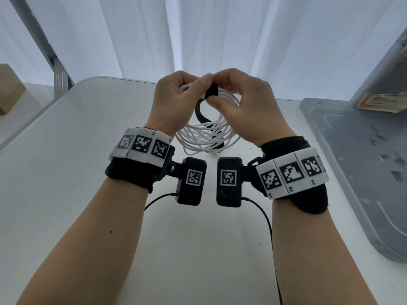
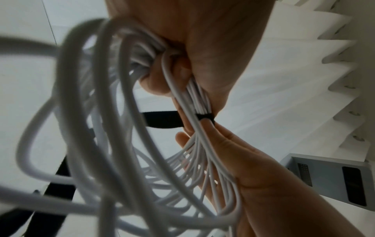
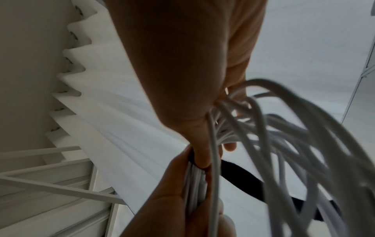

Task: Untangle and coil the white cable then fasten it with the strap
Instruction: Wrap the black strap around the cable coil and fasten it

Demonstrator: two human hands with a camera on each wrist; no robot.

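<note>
Work surface was a white table [image 1: 88, 172] with a rounded far-left corner; white curtains [image 1: 220, 34] hung in folds directly behind its far edge. A grey board [image 1: 352, 172] with scuff marks and printed lines lay on the table's right side, running past the right edge of the head view, and a tan box [image 1: 10, 93] sat beyond the table's left edge. A metal frame post [image 1: 50, 53] slanted up at the far left. The near and centre-left stretches of the tabletop lay bare, with both forearms reaching over them; thin black leads [image 1: 264, 219] trailed from the wrist units toward the near edge. The white cable [image 1: 207, 137] was gathered into a coil of many loose loops and held up above the table's far centre, its lower loops hanging down between the wrists. A black strap [image 1: 211, 91] was wrapped round the bunched strands at the top of the coil, its free tail [image 2: 162, 119] dangling through the loops. The left hand [image 1: 174, 100] was curled round the bundle just left of the strap; the right hand [image 1: 240, 102] pinched the strap against the strands between thumb and fingertips. Both hands touched at the top.
</note>
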